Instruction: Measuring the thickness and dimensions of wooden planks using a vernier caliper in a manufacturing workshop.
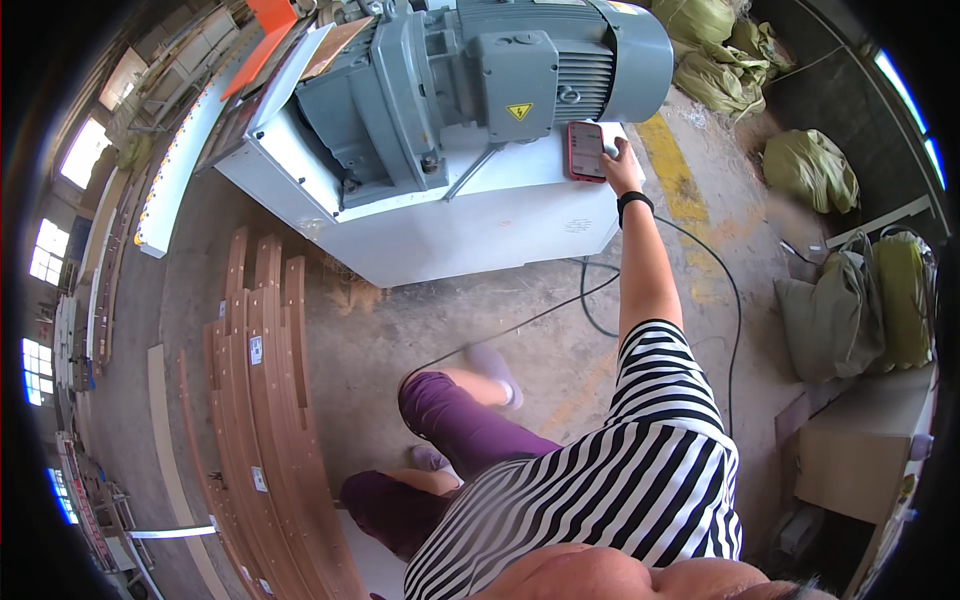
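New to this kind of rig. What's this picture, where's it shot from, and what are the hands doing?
No robot here, just a person. The one picture comes from the left of two wide fisheye cameras worn on the head, looking down, so straight edges bend and the wearer's own striped shirt fills the lower part.

The right hand reaches forward, fingers at the right edge of a red-edged phone; whether it grips or only touches is unclear. The left hand is out of view.

The phone is over the white top of a large box, beside a grey motor. On the floor to the left are long brown boards.
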`<move>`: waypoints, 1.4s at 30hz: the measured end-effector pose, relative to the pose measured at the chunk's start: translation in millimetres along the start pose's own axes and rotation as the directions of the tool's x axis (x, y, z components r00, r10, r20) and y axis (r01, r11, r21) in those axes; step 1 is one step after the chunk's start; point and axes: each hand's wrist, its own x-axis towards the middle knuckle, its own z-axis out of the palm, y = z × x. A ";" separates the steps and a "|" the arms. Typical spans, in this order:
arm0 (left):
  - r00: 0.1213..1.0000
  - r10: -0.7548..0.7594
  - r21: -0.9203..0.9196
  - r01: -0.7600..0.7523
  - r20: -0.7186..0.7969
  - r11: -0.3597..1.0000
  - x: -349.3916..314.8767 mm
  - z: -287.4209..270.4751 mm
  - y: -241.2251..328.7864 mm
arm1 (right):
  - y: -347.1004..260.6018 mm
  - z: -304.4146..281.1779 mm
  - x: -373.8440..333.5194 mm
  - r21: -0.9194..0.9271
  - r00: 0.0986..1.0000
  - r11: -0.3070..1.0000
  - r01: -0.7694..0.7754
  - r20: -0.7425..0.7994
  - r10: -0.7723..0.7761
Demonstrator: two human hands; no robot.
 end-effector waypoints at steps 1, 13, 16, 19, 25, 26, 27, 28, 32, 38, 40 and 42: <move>0.981 -0.101 -0.115 0.121 0.168 0.986 0.8 -0.7 1.8 | 0.7 0.0 0.7 0.006 1.000 1.000 0.012 0.026 -0.012; 0.773 0.502 -0.235 -0.443 0.388 0.865 -5.3 42.1 39.2 | -2.1 2.6 15.9 0.180 0.978 0.979 -0.099 0.200 0.062; 0.776 0.492 -0.250 -0.425 0.394 0.870 -6.5 44.6 53.8 | 14.9 7.5 25.8 0.183 0.975 0.977 -0.111 0.212 0.071; 0.791 0.473 -0.265 -0.396 0.387 0.879 -6.1 41.2 62.7 | 17.8 11.6 25.4 0.069 0.985 0.997 -0.030 0.172 0.017; 0.830 0.436 -0.318 -0.333 0.347 0.887 0.5 23.5 84.9 | 10.5 5.4 21.1 0.116 0.974 0.992 -0.048 0.225 0.020; 0.838 0.430 -0.333 -0.321 0.335 0.887 1.9 18.9 87.8 | 8.8 4.2 20.1 0.261 0.956 0.955 -0.144 0.285 0.067; 0.849 0.421 -0.346 -0.309 0.319 0.886 3.4 13.6 91.9 | 6.7 3.6 18.2 0.262 0.956 0.954 -0.144 0.287 0.066; 0.858 0.414 -0.364 -0.297 0.305 0.883 6.3 10.7 96.5 | 7.1 2.0 16.3 0.268 0.949 0.956 -0.118 0.314 0.029; 0.894 0.388 -0.446 -0.260 0.223 0.856 21.3 -10.2 114.2 | 10.6 1.3 21.0 0.200 0.941 0.977 -0.078 0.339 0.006; 0.936 0.353 -0.594 -0.280 0.006 0.754 56.0 -80.5 159.9 | 5.6 14.1 27.6 -0.049 0.983 0.989 -0.140 0.110 0.144; 0.937 0.338 -0.630 -0.314 -0.085 0.710 68.0 -111.4 172.8 | -5.9 19.0 22.2 -0.129 0.981 0.980 -0.153 0.098 0.166; 0.928 0.329 -0.658 -0.360 -0.176 0.661 79.9 -143.8 186.8 | -14.8 17.8 17.9 -0.209 0.980 0.964 -0.163 0.079 0.182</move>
